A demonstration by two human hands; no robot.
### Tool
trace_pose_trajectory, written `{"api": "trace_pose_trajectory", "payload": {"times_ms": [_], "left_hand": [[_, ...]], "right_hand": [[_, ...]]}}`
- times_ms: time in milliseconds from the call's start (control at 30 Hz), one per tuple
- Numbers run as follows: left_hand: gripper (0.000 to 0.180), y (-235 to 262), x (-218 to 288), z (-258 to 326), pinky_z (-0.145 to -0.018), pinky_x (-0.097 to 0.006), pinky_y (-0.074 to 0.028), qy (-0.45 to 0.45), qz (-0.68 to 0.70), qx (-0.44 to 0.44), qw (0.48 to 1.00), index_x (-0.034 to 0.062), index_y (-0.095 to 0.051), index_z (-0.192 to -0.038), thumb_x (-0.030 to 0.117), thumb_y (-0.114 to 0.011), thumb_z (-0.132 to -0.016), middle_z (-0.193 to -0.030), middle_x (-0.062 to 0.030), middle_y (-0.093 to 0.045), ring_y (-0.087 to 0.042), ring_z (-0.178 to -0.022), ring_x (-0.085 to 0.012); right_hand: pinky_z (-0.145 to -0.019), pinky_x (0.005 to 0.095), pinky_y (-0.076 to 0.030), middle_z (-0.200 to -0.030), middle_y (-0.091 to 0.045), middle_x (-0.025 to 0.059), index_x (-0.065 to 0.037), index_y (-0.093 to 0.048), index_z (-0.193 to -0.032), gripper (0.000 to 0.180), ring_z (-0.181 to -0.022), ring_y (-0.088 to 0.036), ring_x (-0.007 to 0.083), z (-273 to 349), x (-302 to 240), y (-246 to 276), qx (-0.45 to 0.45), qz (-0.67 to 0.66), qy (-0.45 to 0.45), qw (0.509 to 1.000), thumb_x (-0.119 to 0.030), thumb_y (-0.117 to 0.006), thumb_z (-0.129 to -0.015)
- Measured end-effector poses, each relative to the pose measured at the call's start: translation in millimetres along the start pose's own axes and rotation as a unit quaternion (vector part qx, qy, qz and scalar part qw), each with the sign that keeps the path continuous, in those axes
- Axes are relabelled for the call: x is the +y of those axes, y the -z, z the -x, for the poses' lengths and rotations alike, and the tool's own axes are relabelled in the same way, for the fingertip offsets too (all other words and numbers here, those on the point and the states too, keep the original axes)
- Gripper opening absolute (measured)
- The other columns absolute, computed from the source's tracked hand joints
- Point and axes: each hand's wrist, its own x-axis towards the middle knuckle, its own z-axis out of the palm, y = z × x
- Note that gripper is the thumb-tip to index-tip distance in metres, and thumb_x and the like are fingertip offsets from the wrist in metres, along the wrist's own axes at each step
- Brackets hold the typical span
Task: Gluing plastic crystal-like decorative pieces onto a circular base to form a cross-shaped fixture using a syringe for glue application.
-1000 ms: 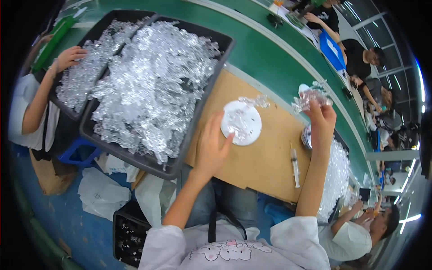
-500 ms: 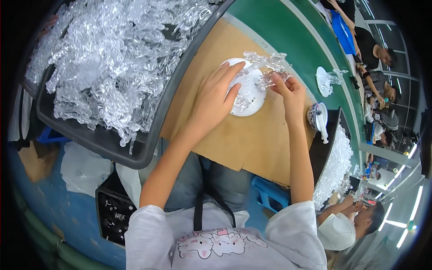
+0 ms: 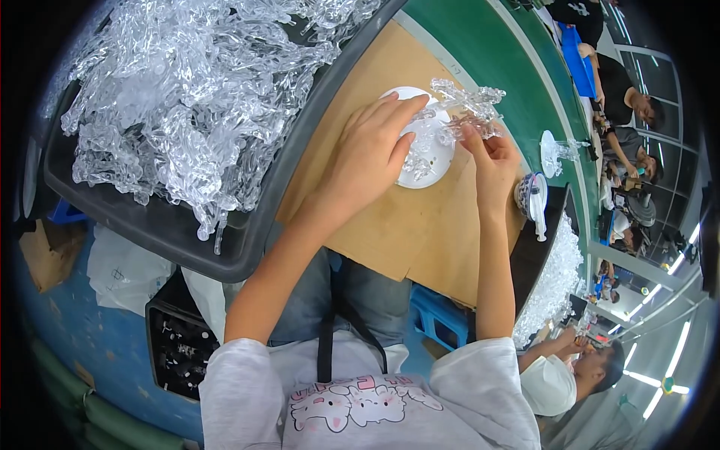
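Observation:
A round white plate (image 3: 429, 177) lies on the brown board, with small clear plastic pieces on it. My left hand (image 3: 367, 154) rests over its left edge, fingers stretched out and thumb apart; the fingertips' undersides are hidden. My right hand (image 3: 493, 161) pinches a branching clear plastic piece (image 3: 472, 101) between thumb and fingers at the plate's upper right. This piece spreads beyond the plate's rim, and its left end comes close to my left fingertips.
A large dark bin (image 3: 217, 262) heaped with clear plastic pieces (image 3: 187, 112) stands at left. To the right are a patterned bowl (image 3: 523, 196) with a white spoon (image 3: 537, 210) and another dark bin (image 3: 536, 251) of clear pieces. A green belt (image 3: 517, 82) runs behind; people work beyond.
The view has shifted slightly. My right hand still pinches the clear plastic piece, and my left hand stays over the plate's left side.

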Motion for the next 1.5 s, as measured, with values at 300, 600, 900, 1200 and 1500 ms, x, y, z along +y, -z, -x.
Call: {"api": "trace_pose_trajectory", "payload": {"times_ms": [300,600,900,1200,1500], "left_hand": [[0.039,-1,-1,-1,-0.099,-0.041,-0.036,-0.001,-0.016,0.005,1.0,0.0105,-0.05,-0.128,0.011,-0.053,-0.088,-0.125,-0.0185,-0.053,-0.045,-0.122,-0.0348],[0.04,-4,-2,1,-0.096,-0.044,-0.038,-0.032,-0.043,0.038,0.998,0.0049,-0.052,-0.121,0.004,-0.056,-0.081,-0.116,-0.015,-0.058,-0.049,-0.115,-0.0353],[0.041,-3,0,-1,-0.095,-0.044,-0.038,-0.034,-0.058,0.037,0.997,0.005,-0.051,-0.121,0.003,-0.056,-0.081,-0.116,-0.0149,-0.057,-0.049,-0.114,-0.0353],[0.041,-3,3,-3,-0.098,-0.043,-0.036,-0.014,-0.045,0.012,0.999,0.0101,-0.05,-0.126,0.01,-0.056,-0.086,-0.122,-0.0199,-0.054,-0.047,-0.118,-0.0359],[0.04,-3,-3,1,-0.096,-0.043,-0.037,-0.027,-0.053,0.024,0.998,0.008,-0.052,-0.123,0.009,-0.057,-0.084,-0.119,-0.0164,-0.056,-0.048,-0.117,-0.0349]], "right_hand": [[-0.071,0.021,-0.049,-0.086,-0.066,0.0056,0.002,-0.063,-0.104,0.023,-0.076,-0.061,0.0089,18,-6,-13,0.034,0.105,0.052,0.993,-0.006,-0.067,-0.084],[-0.069,0.025,-0.053,-0.088,-0.069,0.0084,0.002,-0.062,-0.106,0.025,-0.078,-0.065,0.0115,28,-9,-19,0.012,0.341,0.201,0.918,-0.008,-0.067,-0.084],[-0.07,0.0277,-0.054,-0.09,-0.068,0.0133,0.003,-0.062,-0.108,0.027,-0.08,-0.066,0.0153,32,-13,-24,0.029,0.305,0.119,0.944,-0.012,-0.065,-0.086],[-0.071,0.0267,-0.052,-0.091,-0.069,0.0129,0.002,-0.062,-0.109,0.029,-0.079,-0.065,0.0132,26,-6,-9,0.0,0.286,0.154,0.946,-0.017,-0.064,-0.087],[-0.076,0.0255,-0.051,-0.095,-0.065,0.0113,0.007,-0.06,-0.102,0.029,-0.082,-0.064,0.0161,15,13,0,0.045,-0.031,-0.043,0.998,-0.018,-0.063,-0.088]]}}
